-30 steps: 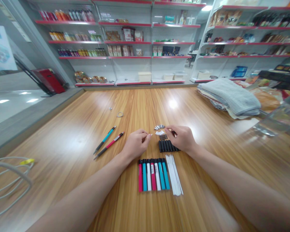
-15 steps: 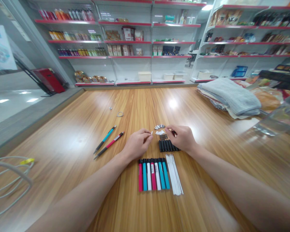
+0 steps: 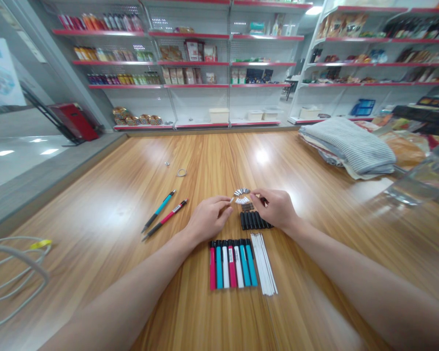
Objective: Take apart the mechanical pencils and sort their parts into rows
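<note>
Between the thumb and forefinger of my left hand (image 3: 210, 218) is a small white plastic pen part (image 3: 231, 200). My right hand (image 3: 277, 208) is pinched closed beside an arc of silver cone-shaped pen tips (image 3: 242, 191); whatever its fingertips hold is too small to make out. Below the tips lie several little white parts (image 3: 242, 201) and a cluster of springs (image 3: 247, 207). A row of black rubber grips (image 3: 254, 221) is partly covered by my right hand. Closer to me are pink, blue and white pen barrels (image 3: 230, 267) and white ink refills (image 3: 265, 268).
On the left of the table lie a blue pen (image 3: 158, 211) and a red pen (image 3: 165, 220). Farther off is a small ring (image 3: 182, 172). A white cable (image 3: 18, 263) curls at the left edge. Folded striped cloth (image 3: 351, 144) and a clear container (image 3: 417, 175) occupy the right.
My left hand has shifted slightly to the right, bringing the white part closer to the small pieces. My right hand has hardly moved.
</note>
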{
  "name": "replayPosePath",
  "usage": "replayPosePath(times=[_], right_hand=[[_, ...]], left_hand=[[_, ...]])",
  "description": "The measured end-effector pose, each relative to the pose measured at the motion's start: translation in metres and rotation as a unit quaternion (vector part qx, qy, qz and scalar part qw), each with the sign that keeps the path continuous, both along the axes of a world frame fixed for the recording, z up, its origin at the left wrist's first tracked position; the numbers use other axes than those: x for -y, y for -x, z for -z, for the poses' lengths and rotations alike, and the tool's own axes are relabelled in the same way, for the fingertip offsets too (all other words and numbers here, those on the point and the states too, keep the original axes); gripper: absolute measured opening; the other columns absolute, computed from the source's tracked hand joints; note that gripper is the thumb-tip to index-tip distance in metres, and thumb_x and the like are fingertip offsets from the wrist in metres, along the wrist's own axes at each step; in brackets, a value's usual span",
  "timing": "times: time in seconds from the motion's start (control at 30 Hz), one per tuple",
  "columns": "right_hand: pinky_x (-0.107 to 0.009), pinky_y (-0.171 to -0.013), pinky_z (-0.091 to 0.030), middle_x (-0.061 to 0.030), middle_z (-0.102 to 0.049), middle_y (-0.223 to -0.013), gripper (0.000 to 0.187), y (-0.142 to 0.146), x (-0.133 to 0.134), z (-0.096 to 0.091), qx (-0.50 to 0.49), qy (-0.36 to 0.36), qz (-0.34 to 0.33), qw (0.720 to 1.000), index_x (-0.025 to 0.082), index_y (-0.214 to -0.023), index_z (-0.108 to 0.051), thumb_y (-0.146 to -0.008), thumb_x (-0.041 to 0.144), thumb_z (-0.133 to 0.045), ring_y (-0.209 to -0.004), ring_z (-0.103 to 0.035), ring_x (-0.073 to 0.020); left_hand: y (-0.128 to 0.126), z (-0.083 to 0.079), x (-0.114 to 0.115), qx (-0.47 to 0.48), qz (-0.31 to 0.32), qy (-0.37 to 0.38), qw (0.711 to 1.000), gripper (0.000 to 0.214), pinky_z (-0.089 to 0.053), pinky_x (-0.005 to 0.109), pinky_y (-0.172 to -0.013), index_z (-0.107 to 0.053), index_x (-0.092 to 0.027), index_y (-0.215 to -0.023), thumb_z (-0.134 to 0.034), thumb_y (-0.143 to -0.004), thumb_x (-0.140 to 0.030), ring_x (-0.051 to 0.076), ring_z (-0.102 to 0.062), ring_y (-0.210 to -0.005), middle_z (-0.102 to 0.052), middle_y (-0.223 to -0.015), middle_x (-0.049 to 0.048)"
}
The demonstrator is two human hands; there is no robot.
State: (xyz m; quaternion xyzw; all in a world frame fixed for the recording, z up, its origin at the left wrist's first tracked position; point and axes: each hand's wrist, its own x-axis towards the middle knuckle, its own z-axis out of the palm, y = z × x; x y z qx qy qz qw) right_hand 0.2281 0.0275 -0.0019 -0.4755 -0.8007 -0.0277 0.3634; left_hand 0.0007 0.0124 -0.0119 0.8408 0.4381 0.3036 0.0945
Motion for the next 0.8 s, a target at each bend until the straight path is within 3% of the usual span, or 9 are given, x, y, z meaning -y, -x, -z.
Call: replayPosePath(times=[0.8], right_hand=[[-0.025,-0.061,-0.038,-0.0032,-0.069,-0.073,0.023,0.0005,-0.0012,-0.0030,0.042,0.010,0.045,0.998,0.021,-0.090,-0.069,-0.088,0.033,-0.050,-0.066,-0.062,-0.0153]], left_hand=[[-0.0007,-0.0054,0.0029,-0.067,0.023,-0.006,0.997,0.035,-0.042,0.041,-0.100,-0.057,-0.019,-0.122,-0.042,-0.093,-0.032,0.022,-0.054,-0.114,-0.058,-0.126,0.0055]])
